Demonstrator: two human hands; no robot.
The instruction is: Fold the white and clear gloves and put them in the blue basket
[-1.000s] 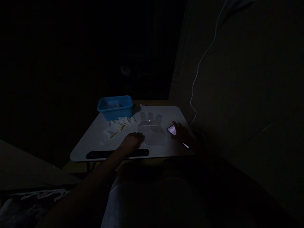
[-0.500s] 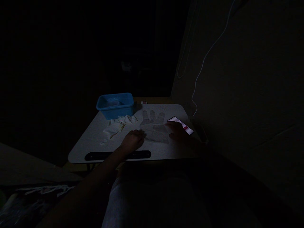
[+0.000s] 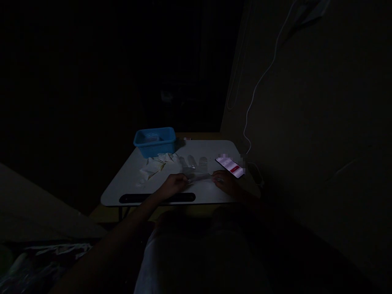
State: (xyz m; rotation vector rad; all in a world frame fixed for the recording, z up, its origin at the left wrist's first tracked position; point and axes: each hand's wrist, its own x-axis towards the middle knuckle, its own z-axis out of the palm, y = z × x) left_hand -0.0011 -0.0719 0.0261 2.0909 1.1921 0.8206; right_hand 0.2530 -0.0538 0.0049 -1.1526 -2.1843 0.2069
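A clear plastic glove point(image 3: 196, 166) lies on the white folding table point(image 3: 122, 175), its finger ends pointing away from me. Its near edge is pinched at the left by my left hand point(image 3: 174, 184) and at the right by my right hand point(image 3: 226, 183). Between the two hands that edge looks folded or bunched. Just beyond my right hand a phone point(image 3: 229, 166) with a lit screen rests on the tabletop. Left of the glove are crumpled, whitish wrappers or papers point(image 3: 154, 165), too dim to name surely.
A blue plastic basin point(image 3: 156, 143) stands at the table's back left with something clear inside. A black slotted strip point(image 3: 157, 198) runs along the front edge. A white cable point(image 3: 253, 94) hangs down the wall at right. The surroundings are very dark.
My right hand has moved from beside the phone down to the glove's near edge. Both hands now grip that edge, which was lying flat before. The view has shifted slightly.
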